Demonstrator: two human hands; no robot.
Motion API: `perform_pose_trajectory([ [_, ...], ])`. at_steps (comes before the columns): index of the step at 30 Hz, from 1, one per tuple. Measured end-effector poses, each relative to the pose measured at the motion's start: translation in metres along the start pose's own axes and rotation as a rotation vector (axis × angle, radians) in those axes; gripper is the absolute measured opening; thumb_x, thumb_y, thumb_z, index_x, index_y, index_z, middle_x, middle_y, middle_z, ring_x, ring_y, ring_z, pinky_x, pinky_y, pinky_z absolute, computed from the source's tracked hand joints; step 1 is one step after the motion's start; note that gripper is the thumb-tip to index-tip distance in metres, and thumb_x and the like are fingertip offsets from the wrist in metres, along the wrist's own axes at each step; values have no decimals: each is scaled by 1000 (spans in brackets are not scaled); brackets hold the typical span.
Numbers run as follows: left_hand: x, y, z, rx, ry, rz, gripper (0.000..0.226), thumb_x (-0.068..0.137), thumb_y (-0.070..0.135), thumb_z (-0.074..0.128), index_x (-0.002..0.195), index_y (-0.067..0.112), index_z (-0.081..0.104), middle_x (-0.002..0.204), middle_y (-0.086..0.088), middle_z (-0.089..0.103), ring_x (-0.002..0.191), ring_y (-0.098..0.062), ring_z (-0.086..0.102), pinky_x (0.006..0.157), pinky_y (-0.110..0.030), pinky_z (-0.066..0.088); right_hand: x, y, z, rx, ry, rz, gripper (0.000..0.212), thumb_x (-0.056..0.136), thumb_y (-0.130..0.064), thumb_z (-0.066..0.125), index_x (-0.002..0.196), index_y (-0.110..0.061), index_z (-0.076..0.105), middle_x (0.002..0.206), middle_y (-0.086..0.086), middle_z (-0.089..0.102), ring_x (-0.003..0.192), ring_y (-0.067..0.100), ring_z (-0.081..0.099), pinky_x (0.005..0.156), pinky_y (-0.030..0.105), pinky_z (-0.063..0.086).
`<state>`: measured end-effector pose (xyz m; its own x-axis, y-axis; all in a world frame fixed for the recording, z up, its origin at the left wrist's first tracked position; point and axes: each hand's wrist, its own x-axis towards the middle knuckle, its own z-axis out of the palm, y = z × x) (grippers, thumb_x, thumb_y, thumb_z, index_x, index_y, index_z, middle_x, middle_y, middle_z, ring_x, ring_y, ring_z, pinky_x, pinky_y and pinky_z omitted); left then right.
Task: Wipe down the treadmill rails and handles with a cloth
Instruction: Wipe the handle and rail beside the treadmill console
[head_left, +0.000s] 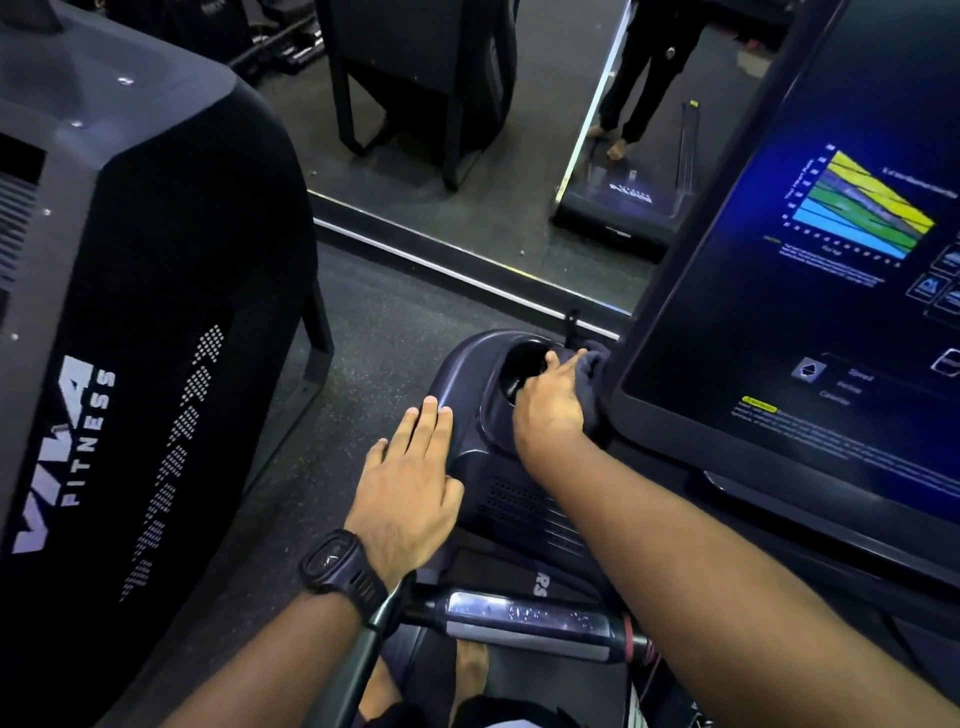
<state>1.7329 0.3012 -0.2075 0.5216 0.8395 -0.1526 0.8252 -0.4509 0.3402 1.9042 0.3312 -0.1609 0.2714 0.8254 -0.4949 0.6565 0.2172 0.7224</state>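
Left hand (410, 483) lies flat on the left shoulder of the treadmill console (467, 374), fingers straight and together, gripping nothing; a black watch (343, 566) sits on the wrist. Right arm reaches forward. Right hand (550, 410) presses a dark, bunched cloth (597, 374) onto the console between the cup holder (519, 364) and the screen (805, 312) edge, fingers apparently extended, the far ones hidden.

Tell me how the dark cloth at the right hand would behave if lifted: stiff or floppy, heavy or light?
Probably floppy: the cloth lies bunched in soft folds between the right hand and the screen frame. Likely light, as it looks small beside the hand. Whether it slides easily is hard to judge; it is too dark.
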Motion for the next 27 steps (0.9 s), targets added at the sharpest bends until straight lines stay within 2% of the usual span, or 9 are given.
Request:
perform_pose_trajectory([
  [4, 0, 2, -2, 7, -17, -1, 76, 87, 33, 22, 160, 18, 4, 168, 2, -2, 154, -15, 3, 123, -43, 20, 3, 10, -15, 475, 165, 280, 60, 103, -12, 42, 151, 17, 20, 156, 41, 24, 144, 59, 24, 113, 64, 34],
  [8, 0, 1, -3, 6, -21, -5, 78, 85, 34, 20, 160, 18, 4, 168, 2, -2, 154, -15, 2, 123, -42, 19, 6, -2, -10, 1081, 227, 420, 75, 96, -19, 58, 154, 8, 19, 161, 33, 21, 142, 47, 37, 111, 53, 41],
  [12, 0, 3, -4, -2, -15, -6, 79, 84, 34, 18, 160, 19, 4, 168, 2, -2, 154, -14, 2, 123, -42, 19, 10, -7, -7, 1286, 238, 444, 66, 92, -14, 56, 149, 4, 29, 161, 29, 25, 133, 43, 50, 106, 49, 45],
  [15, -1, 3, -3, 8, -3, 0, 82, 80, 36, 10, 160, 19, 5, 168, 2, -1, 154, -14, 3, 123, -41, 20, 6, -4, -11, 1379, 274, 523, 58, 93, -11, 51, 146, 3, 33, 151, 30, 39, 121, 45, 60, 96, 49, 51],
  [17, -1, 3, -3, 7, 3, 4, 85, 77, 39, 6, 160, 18, 8, 168, 2, 1, 154, -14, 5, 122, -41, 22, 5, 5, -16, 1537, 343, 661, 57, 96, -8, 46, 151, -2, 29, 146, 25, 47, 119, 44, 61, 91, 50, 51],
  [19, 0, 3, -3, 2, 9, 5, 86, 76, 39, 6, 160, 18, 10, 168, 1, 4, 154, -15, 7, 122, -42, 23, 11, 16, -21, 1589, 455, 748, 64, 98, -6, 44, 157, -5, 20, 154, 24, 39, 128, 44, 55, 95, 51, 51],
  [22, 0, 2, -4, -3, 18, 8, 86, 77, 39, 6, 160, 17, 12, 168, 0, 5, 154, -15, 8, 121, -41, 23, 18, 10, -29, 1522, 238, 628, 69, 97, -13, 55, 156, -1, 20, 161, 25, 26, 142, 43, 39, 110, 55, 41],
  [24, -2, 2, -4, -3, 15, 10, 86, 77, 39, 6, 160, 17, 11, 168, 0, 4, 154, -15, 8, 121, -40, 23, 24, -3, -27, 1547, 37, 550, 69, 96, -17, 57, 154, 2, 25, 158, 25, 33, 141, 42, 41, 113, 53, 36],
  [27, -1, 4, -5, -3, 11, 11, 85, 78, 38, 8, 160, 16, 11, 168, -1, 5, 154, -16, 8, 121, -41, 23, 30, -1, -24, 1576, -17, 477, 61, 93, -16, 58, 148, 2, 38, 146, 22, 51, 133, 39, 52, 110, 47, 42],
])
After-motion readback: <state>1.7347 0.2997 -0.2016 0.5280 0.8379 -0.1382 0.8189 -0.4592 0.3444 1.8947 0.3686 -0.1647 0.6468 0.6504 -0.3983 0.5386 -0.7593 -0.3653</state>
